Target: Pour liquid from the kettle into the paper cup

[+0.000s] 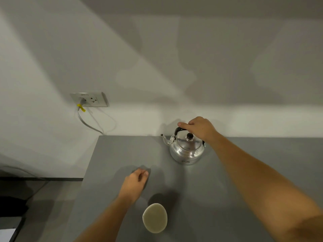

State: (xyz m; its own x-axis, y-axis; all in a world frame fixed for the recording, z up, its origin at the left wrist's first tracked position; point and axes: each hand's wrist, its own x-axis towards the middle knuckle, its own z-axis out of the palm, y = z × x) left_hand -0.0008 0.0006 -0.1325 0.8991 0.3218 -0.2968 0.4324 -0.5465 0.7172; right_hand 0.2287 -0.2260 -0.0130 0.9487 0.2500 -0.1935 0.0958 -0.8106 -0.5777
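Note:
A shiny metal kettle (187,149) with a black handle and a black lid knob stands on the grey table (244,172) near the wall, spout pointing left. My right hand (199,128) is wrapped around the top of its handle. The kettle rests on the table. A paper cup (155,217) stands close to me, seen from above, with pale liquid or a pale inside showing. My left hand (135,184) rests on the table just up and left of the cup, fingers curled, holding nothing.
A wall socket (90,99) with a plugged-in grey cable and a yellow tag sits on the white wall to the left. The table's left edge (87,172) drops to a dark floor. A white sheet (6,234) lies at the bottom left corner.

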